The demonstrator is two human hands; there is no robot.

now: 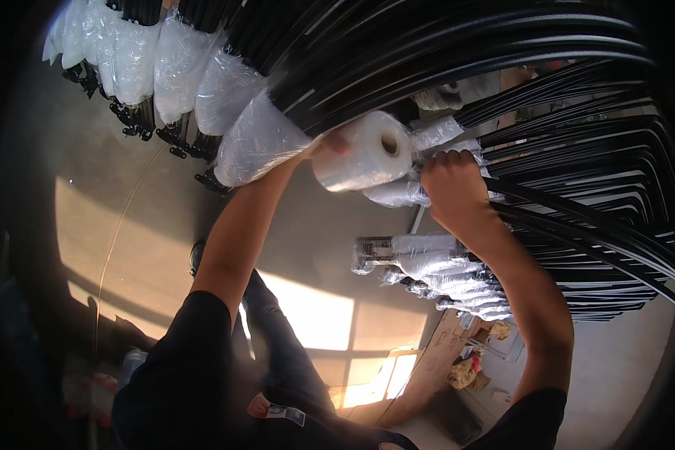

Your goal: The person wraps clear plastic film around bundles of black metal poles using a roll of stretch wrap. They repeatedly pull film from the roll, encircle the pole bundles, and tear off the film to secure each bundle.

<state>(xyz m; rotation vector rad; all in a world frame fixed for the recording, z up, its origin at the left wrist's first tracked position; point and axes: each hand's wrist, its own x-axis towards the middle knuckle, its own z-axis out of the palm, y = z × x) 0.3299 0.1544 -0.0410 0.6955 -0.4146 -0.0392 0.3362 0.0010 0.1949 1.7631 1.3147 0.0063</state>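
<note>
A roll of clear stretch film is in front of me, the open end of its core turned to the right. My left hand grips its left end; the fingers are blurred and partly hidden by the roll. To the right, my right hand is closed in a fist around a bundle of black bent tubes, close to where their ends are wrapped. Film-wrapped tube ends lie just left of that fist, behind and below the roll. Beside my left wrist hangs a film-wrapped bundle end.
Several more wrapped bundles line the upper left, with long black tubes arching across the top. Another stack of wrapped ends sits lower right. Sunlit floor lies below, near a wooden board and loose items.
</note>
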